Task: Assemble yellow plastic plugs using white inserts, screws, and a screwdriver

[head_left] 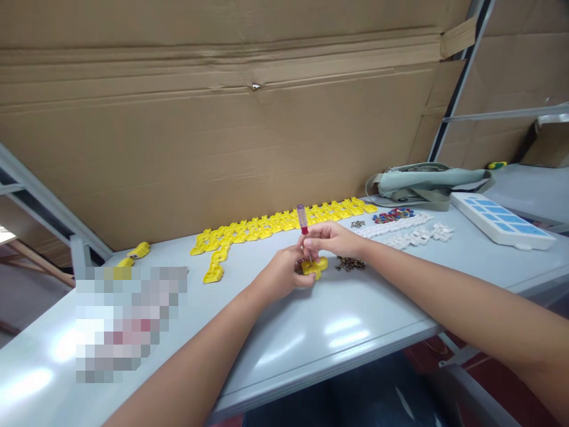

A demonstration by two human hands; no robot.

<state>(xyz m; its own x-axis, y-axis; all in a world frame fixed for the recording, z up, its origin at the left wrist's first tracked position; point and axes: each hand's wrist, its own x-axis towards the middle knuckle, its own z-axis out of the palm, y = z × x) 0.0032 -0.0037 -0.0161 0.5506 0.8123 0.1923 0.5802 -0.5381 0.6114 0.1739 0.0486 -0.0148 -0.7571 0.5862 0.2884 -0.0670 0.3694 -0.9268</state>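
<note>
My left hand pinches a small yellow plastic part against the grey table. My right hand grips a small screwdriver with a red and clear handle, held upright, its tip down on the yellow part. A little heap of dark screws lies just right of the part.
A long row of yellow parts runs along the cardboard wall. White parts, coloured bits, a grey-green bag and a white-blue tray sit to the right. Two yellow parts lie at the left.
</note>
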